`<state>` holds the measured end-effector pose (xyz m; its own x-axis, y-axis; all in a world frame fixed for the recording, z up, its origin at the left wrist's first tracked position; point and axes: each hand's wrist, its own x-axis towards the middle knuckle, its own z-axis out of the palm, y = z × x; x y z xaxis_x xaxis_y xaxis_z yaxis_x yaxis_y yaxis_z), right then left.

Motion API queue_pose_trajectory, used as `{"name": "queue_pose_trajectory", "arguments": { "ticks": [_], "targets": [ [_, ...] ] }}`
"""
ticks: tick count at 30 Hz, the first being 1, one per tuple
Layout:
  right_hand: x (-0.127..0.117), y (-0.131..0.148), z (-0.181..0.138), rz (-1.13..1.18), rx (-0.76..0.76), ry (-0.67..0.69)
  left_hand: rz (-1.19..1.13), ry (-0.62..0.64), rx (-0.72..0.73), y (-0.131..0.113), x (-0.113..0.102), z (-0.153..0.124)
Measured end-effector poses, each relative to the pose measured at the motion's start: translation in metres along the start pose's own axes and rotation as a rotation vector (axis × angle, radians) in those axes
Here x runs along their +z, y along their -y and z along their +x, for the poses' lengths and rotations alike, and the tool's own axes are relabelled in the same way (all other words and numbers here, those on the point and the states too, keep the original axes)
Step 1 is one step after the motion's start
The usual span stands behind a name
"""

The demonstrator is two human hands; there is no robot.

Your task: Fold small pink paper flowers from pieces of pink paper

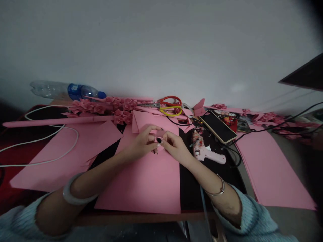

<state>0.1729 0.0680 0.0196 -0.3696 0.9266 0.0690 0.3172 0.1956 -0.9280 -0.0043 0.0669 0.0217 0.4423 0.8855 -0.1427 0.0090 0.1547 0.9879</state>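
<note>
My left hand (145,143) and my right hand (174,144) meet above the middle of the table. Their fingertips pinch a small folded piece of pink paper (160,148), mostly hidden by the fingers. Below both hands lies a large sheet of pink paper (148,185). Beyond them is another piece of pink card (146,119). To the right of my right hand, a pale pink hot glue gun (208,154) rests on its side, its nozzle end stained.
Scissors (171,110) with red and yellow handles, a phone (219,127) and pink paper flowers (101,107) lie along the wall. A plastic bottle (58,90) lies at left, near a white cable (45,139). Pink sheets (275,168) are stacked at right, crossed by black cables (267,128).
</note>
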Motion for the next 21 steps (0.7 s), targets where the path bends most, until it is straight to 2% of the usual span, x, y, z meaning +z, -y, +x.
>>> {"name": "queue_pose_trajectory", "arguments": {
  "ticks": [2,6,13,21],
  "targets": [
    [-0.001,0.0,0.0,0.005,-0.006,0.041,0.034,0.033,0.004,0.001,0.0,-0.001],
    [-0.002,-0.004,0.001,-0.018,-0.013,0.016,0.072,0.04,0.014,0.003,0.0,-0.002],
    [0.0,-0.01,0.002,-0.062,-0.038,-0.093,0.021,-0.047,-0.006,0.008,0.0,0.001],
    [0.0,-0.01,0.001,-0.027,-0.014,-0.101,-0.075,-0.123,-0.038,-0.001,0.004,0.001]
  ]
}}
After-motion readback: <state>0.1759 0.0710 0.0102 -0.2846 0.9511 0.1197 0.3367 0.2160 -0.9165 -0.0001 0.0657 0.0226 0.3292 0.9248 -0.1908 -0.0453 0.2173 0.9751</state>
